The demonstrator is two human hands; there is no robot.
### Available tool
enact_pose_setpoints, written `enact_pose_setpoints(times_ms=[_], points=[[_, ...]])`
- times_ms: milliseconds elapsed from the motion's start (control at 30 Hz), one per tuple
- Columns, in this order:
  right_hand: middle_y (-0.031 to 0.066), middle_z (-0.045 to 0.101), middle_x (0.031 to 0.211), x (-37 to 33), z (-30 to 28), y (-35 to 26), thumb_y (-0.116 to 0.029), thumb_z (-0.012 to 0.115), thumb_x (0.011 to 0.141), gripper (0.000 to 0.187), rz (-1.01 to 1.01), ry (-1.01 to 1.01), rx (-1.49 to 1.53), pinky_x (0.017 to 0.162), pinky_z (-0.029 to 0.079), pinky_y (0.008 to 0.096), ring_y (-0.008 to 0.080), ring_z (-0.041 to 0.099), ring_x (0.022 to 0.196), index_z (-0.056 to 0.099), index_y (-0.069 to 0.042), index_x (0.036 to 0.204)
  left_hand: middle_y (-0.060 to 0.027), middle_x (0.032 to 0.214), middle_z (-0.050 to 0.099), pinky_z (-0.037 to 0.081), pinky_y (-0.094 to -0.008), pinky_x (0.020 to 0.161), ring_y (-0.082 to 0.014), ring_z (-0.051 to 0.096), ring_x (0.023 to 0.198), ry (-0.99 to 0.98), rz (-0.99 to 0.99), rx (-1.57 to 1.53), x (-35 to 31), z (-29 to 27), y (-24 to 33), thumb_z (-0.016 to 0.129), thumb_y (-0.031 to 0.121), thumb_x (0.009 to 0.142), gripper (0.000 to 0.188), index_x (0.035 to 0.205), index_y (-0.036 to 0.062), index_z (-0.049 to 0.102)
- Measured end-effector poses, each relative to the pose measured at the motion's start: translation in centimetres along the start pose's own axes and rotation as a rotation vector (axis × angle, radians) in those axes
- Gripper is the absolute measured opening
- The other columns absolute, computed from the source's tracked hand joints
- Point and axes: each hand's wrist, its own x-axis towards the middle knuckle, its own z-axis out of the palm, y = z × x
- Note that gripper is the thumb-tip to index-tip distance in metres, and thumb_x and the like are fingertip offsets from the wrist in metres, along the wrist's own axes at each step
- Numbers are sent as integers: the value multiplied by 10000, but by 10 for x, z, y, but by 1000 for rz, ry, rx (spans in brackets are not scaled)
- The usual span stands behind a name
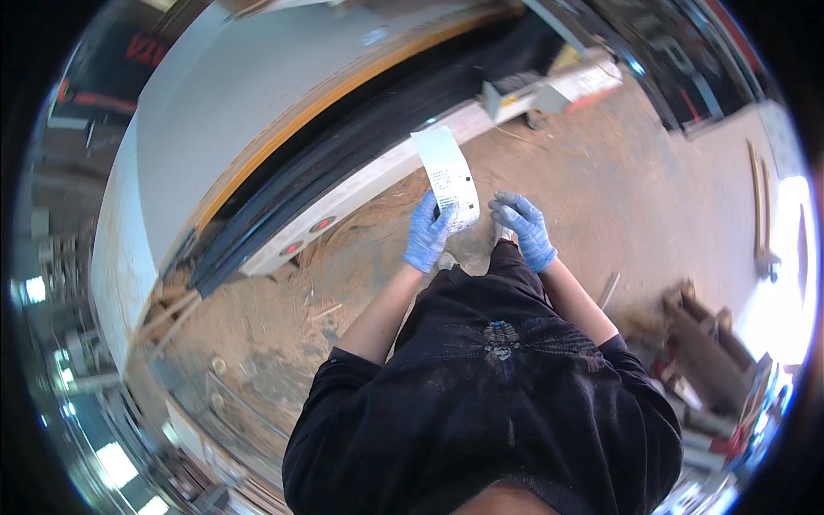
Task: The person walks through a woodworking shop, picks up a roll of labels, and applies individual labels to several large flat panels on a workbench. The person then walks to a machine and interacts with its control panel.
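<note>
Both forearms reach forward, elbows bent. The left hand [426, 233] has its grip closed around the lower end of a white label strip [442, 163], above the dusty floor [584, 189]. The right hand [527, 232] is near it, fingers curled; whether they pinch anything, I cannot tell. A white beam [343, 206] borders the floor's far-left edge; brown lumber [708, 352] lies right.

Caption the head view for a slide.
Blue-gloved left hand holds a white printed strip, blue-gloved right hand beside it, above a dusty floor.
</note>
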Motion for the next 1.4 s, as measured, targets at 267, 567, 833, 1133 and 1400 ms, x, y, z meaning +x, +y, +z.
enact_pose_setpoints(times_ms=[267, 567, 833, 1133, 1400], points=[[80, 588, 1116, -81, -84, -44, -38, 616, 814, 382, -265, 257, 73, 912, 432, 300, 158, 543, 1022, 531, -2, 1185, -67, 1063, 572, 457, -294, 833, -151, 548, 975, -480, -30, 8, -6, 143, -1, 582, 273, 857, 405, 1164, 27, 485], [55, 639, 1006, -197, -300, -110, -9, 640, 783, 291, -266, 696, -102, 810, 482, 262, 119, 580, 906, 630, -20, 1074, -84, 1040, 595, 456, -296, 818, -147, 562, 950, -889, 85, 118, -14, 412, -29, 565, 170, 847, 339, 1148, 26, 501], [45, 652, 920, -218, -440, -164, -18, 653, 783, 190, -327, 940, 92, 764, 490, 237, 103, 590, 835, 660, -11, 973, -74, 1053, 590, 450, -279, 827, -137, 556, 958, -1106, -91, -12, 20, 585, -28, 580, 143, 837, 359, 1164, 18, 504], [16, 613, 782, -114, -569, -221, -78, 640, 807, 95, -388, 911, 176, 626, 470, 224, 83, 560, 705, 627, -25, 885, -72, 995, 620, 473, -275, 782, -127, 575, 898, -1109, -105, 142, 153, 697, -34, 606, 137, 813, 336, 1117, 6, 553], [8, 595, 756, -22, -664, -273, -81, 619, 825, 65, -458, 865, 78, 606, 469, 222, 75, 547, 685, 597, -32, 861, -57, 935, 641, 486, -264, 738, -114, 588, 844, -1015, -78, 216, 263, 780, -46, 568, 148, 852, 242, 1048, 10, 601]])
